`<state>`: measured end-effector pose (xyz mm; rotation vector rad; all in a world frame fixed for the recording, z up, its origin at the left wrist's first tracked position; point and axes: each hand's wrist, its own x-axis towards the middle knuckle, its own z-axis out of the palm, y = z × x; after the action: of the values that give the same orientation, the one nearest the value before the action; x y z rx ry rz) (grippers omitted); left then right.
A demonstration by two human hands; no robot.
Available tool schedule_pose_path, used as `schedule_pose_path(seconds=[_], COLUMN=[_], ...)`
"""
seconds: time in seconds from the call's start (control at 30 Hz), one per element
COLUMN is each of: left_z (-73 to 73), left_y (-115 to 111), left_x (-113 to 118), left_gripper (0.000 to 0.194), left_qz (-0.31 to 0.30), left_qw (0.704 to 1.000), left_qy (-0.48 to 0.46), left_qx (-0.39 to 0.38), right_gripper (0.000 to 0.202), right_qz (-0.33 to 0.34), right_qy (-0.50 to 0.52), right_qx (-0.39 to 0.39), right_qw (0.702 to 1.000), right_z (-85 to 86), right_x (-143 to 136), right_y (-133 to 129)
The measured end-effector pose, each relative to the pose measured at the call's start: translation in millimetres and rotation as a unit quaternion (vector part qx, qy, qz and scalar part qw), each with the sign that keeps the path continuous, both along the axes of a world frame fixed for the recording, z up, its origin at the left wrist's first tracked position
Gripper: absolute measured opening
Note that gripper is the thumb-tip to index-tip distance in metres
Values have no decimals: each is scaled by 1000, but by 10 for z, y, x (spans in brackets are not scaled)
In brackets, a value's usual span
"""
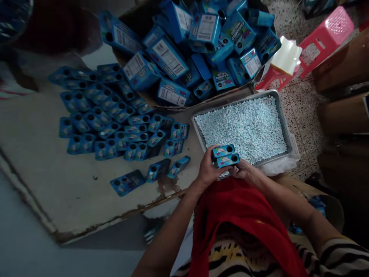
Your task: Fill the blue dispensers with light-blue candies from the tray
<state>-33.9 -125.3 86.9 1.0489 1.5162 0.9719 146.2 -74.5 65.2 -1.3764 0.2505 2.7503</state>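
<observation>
Over the near edge of the metal tray, both hands hold two small blue boxes: left hand closed around their left ends, right hand gripping from below. White pellets fill the tray just beyond. Many like boxes lie in rows on the surface to the left, judged finished; a carton of larger blue packs stands behind.

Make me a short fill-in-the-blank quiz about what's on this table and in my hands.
1. Both hands hold two small ____ boxes.
2. The metal tray is full of small pale ____.
3. The stool on the floor is ____.

Missing words: blue; candies; pink
</observation>
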Motion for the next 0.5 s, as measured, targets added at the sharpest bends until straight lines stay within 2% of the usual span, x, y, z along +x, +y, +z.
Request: schedule_pose_path(seconds=[0.07, 0.1, 0.13, 0.17, 0.23, 0.27, 0.3, 0.37, 0.4, 0.47, 0.5], left_z=[-118, -193, -277, -367, -552, -642, -727, -874, -934, -1030, -1069], left_y=[86, 182, 305, 445, 724, 840, 927, 998, 984, 890, 829], left_x=[10, -21, -71, -134, -266, -323, -367, -408, -403, -343, -291], left_gripper=[90, 87, 85, 82, 75, 71, 68, 62, 61, 60, 59], left_qz=[83, 125, 165, 201, 259, 281, 297, 321, 328, 336, 340], left_qw=[995, 988, 980, 970, 949, 938, 928, 916, 913, 907, 905], left_qy=[-47, -77, -104, -129, -180, -204, -222, -239, -242, -252, -257], left_qx=[-31, -43, -46, -42, -22, -13, -6, 2, 4, -8, -20], right_gripper=[47, 52, 56, 57, 54, 52, 49, 45, 44, 42, 42], right_qz=[14, 18, 18, 18, 26, 51, 87, 182, 235, 341, 375], right_qy=[-88, -155, -234, -308, -382, -359, -314, -204, -155, -91, -76], right_qx=[79, 163, 276, 405, 639, 718, 778, 850, 864, 863, 857], right_qw=[993, 974, 932, 861, 667, 594, 538, 451, 417, 361, 345], right_z=[30, 55, 76, 86, 45, -12, -93, -297, -402, -577, -636], right_x=[92, 168, 254, 340, 452, 454, 414, 223, 96, -139, -219], right_y=[13, 78, 185, 336, 748, 991, 1243, 1716, 1915, 2198, 2278])
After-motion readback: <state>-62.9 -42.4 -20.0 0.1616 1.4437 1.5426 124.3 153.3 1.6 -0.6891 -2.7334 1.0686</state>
